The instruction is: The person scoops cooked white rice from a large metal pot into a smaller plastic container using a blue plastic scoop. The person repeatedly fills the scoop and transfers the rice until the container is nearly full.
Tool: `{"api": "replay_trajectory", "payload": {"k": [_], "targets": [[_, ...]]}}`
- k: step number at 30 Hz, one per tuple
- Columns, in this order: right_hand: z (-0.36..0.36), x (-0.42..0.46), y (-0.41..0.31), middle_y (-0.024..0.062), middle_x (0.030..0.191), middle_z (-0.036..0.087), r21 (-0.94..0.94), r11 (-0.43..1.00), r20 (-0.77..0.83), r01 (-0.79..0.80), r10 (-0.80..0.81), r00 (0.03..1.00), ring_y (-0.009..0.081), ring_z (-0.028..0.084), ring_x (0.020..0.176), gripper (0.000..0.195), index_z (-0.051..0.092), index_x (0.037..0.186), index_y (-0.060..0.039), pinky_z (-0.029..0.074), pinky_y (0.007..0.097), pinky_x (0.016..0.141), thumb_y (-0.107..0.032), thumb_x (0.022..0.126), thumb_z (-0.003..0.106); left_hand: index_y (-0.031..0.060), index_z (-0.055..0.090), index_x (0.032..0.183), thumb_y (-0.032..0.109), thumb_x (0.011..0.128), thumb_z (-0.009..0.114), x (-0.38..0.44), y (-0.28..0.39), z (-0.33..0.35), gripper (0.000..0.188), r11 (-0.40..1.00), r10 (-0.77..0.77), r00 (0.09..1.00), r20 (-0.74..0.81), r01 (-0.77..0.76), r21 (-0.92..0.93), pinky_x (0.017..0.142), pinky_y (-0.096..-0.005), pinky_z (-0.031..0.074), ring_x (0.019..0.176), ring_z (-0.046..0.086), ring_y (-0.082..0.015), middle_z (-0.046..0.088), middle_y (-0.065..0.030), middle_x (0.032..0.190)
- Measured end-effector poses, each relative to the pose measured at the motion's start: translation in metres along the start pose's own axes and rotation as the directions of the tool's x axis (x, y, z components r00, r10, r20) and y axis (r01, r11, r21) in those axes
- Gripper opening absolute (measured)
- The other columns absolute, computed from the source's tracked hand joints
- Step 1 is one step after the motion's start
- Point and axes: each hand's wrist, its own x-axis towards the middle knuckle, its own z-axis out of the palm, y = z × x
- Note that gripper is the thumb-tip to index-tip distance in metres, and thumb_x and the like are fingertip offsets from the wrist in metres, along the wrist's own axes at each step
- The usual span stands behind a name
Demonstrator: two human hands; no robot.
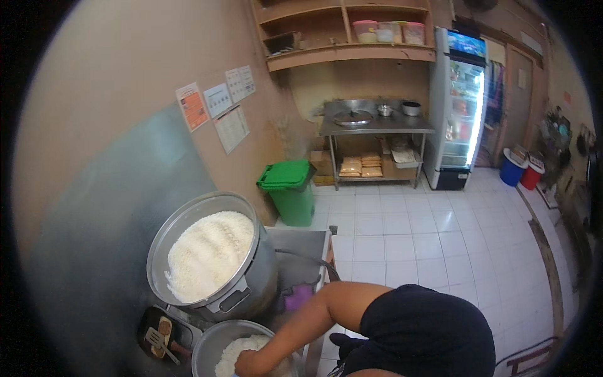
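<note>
My right hand [250, 363] reaches down over white rice [228, 360] inside a round metal pot [206, 345] at the bottom edge. The fingers are curled and partly cut off, and a pale bluish bit shows beneath them, too small to name. Out of view is my left hand; only a sliver of bare arm shows at the bottom edge. Behind the bowed forearm, a larger tilted-looking metal pot [264, 264] holds a big mound of white rice [212, 257]. Left of the smaller pot, a slotted turner [158, 340] lies in a dark pan [143, 325].
A metal-topped table [301, 235] carries the large pot, with a dark hose [311, 257] and a purple patch [299, 298]. Beyond stand a green wheeled bin [294, 200], a steel table [372, 126], and a lit glass-door fridge [459, 113]. Papers [192, 106] hang on the wall.
</note>
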Motion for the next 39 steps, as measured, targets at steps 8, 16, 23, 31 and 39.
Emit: {"api": "replay_trajectory", "payload": {"k": [8,16,23,31,39], "targets": [[-0.013,-0.025,-0.001,0.0125,0.078,0.068,-0.138,0.987,0.004,-0.084,0.086,0.996,0.0316,0.067,0.073,0.023,0.072,0.081,-0.0118,0.052,0.0464,0.062,-0.032,0.072,0.065,-0.0049,0.044,0.121,0.019,0.087,0.06,-0.003,0.008,0.0,0.045,0.994,0.086,0.994,-0.074,-0.091,-0.065,0.1,-0.0549,0.032,0.118,0.042,-0.0455,0.041,-0.0288,0.129],[-0.038,-0.005,-0.018,0.0098,0.086,0.069,-0.263,0.964,0.105,-0.046,0.076,0.992,0.0323,0.065,0.081,0.024,0.072,0.087,-0.0148,0.051,0.0473,0.067,-0.032,0.074,0.065,-0.0045,0.044,0.119,0.02,0.085,0.062,-0.001,0.0,-0.003,0.045,0.997,0.031,0.999,-0.041,-0.034,-0.069,0.099,-0.0557,0.031,0.116,0.042,-0.0447,0.041,-0.0279,0.127],[-0.012,-0.019,-0.02,0.0075,0.093,0.069,-0.339,0.941,0.288,0.02,0.083,0.954,0.0328,0.065,0.087,0.025,0.072,0.093,-0.0175,0.051,0.048,0.072,-0.032,0.075,0.064,-0.004,0.041,0.124,0.024,0.088,0.059,0.0,-0.018,-0.003,0.049,0.997,0.046,0.998,-0.044,-0.049,-0.067,0.1,-0.0543,0.03,0.118,0.041,-0.0435,0.038,-0.0266,0.131],[-0.071,-0.011,-0.034,0.006,0.104,0.069,-0.405,0.908,0.397,0.104,0.072,0.915,0.0319,0.064,0.095,0.026,0.073,0.099,-0.0183,0.051,0.0485,0.074,-0.029,0.077,0.064,-0.0036,0.039,0.128,0.026,0.093,0.053,0.002,-0.022,0.005,0.048,0.992,0.107,0.994,-0.035,-0.109,-0.061,0.103,-0.0522,0.031,0.119,0.043,-0.042,0.038,-0.0252,0.134],[0.021,0.007,0.012,0.0113,0.089,0.07,-0.336,0.88,0.378,0.337,-0.202,0.904,0.0274,0.067,0.084,0.028,0.074,0.08,-0.0115,0.053,0.041,0.073,-0.023,0.055,0.08,-0.0039,0.04,0.129,0.029,0.096,0.05,-0.009,-0.067,0.033,0.047,0.996,-0.094,0.995,-0.01,0.094,0.002,0.106,-0.0508,0.026,0.125,0.038,-0.0415,0.037,-0.0248,0.135]]}}
